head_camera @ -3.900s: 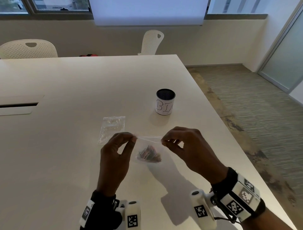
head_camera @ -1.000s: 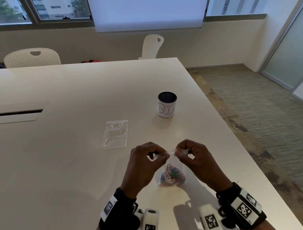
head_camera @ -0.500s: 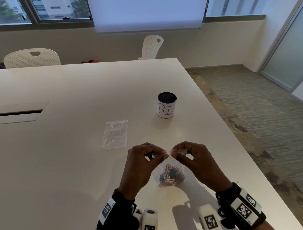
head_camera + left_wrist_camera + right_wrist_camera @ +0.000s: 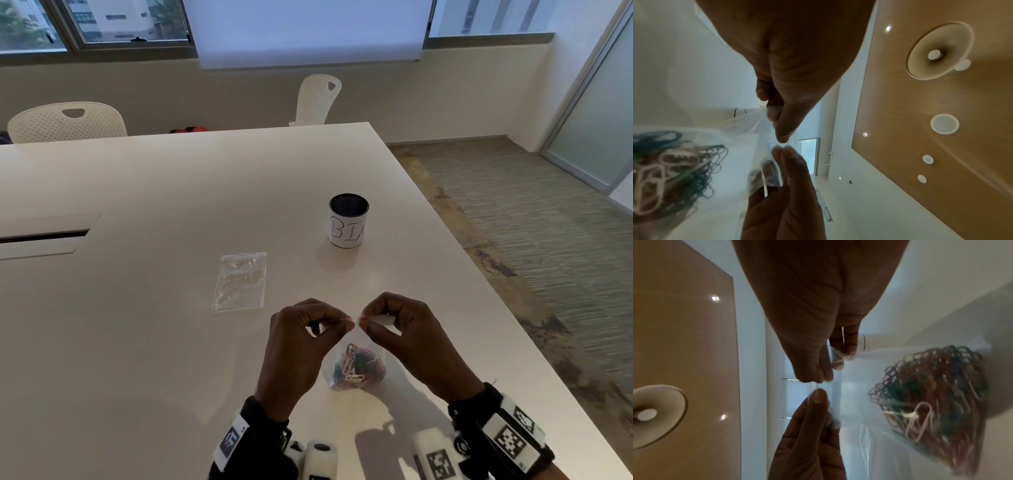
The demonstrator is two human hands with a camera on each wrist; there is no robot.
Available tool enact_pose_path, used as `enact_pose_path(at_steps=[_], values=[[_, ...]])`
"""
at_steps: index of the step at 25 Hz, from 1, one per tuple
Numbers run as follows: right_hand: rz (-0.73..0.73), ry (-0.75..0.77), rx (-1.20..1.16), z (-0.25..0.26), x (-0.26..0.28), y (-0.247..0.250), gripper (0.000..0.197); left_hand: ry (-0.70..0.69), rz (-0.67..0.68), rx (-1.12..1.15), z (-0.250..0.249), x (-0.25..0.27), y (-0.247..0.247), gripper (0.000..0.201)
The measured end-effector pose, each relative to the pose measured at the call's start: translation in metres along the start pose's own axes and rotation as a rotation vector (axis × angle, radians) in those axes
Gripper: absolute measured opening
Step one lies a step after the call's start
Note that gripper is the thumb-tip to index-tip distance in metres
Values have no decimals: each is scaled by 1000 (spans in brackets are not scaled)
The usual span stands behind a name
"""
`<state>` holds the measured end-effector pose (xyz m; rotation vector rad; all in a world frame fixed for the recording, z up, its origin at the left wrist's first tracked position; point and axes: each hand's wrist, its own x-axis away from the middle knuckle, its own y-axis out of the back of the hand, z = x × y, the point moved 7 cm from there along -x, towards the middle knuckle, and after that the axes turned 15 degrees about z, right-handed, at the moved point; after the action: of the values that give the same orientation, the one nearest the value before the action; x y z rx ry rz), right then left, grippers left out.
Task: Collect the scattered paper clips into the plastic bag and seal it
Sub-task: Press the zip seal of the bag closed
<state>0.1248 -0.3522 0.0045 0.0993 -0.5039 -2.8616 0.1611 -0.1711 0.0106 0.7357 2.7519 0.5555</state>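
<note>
A small clear plastic bag (image 4: 356, 346) hangs between my hands just above the white table (image 4: 171, 205), with a bundle of coloured paper clips (image 4: 358, 368) in its bottom. My left hand (image 4: 345, 323) pinches the bag's top strip from the left. My right hand (image 4: 365, 321) pinches the same strip from the right, fingertips almost meeting. In the left wrist view my left hand (image 4: 774, 115) grips the crumpled film, with the paper clips (image 4: 663, 170) lower left. The right wrist view has my right hand (image 4: 828, 369) on the film and the paper clips (image 4: 931, 394) to the right.
A second clear bag (image 4: 241, 281) lies flat on the table, left of and beyond my hands. A black mesh cup with a white label (image 4: 348, 221) stands further back. The table's right edge (image 4: 479, 274) runs close to my right hand. A cable slot (image 4: 44, 236) sits at far left.
Both pinches have slid toward each other along the bag's top strip, from the corners 3.9 s ago to nearly touching now. The bag still hangs between the hands.
</note>
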Motion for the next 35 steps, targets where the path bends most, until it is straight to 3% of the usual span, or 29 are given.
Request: enact_pose_path(at_steps=[3,8,14,18,24,30,35], values=[[69,7,50,4,-1,-5,3,-29,25,-45,-3,1,2,11],[-14,0,31,1,0,1,9,-31,-5,-120,-5,11,14,6],[71,50,146,10,-6,-3,8,-81,-14,-154,-17,15,14,5],[32,94,76,12,-10,1,5,-22,5,-136,-8,13,15,18],[49,64,61,10,-14,16,11,-51,-114,-94,-14,14,29,9],[122,117,-10,20,-15,19,19,-11,-26,-63,-18,17,34,13],[231,-16,-65,0,-25,11,10,121,11,138,16,9,24,14]])
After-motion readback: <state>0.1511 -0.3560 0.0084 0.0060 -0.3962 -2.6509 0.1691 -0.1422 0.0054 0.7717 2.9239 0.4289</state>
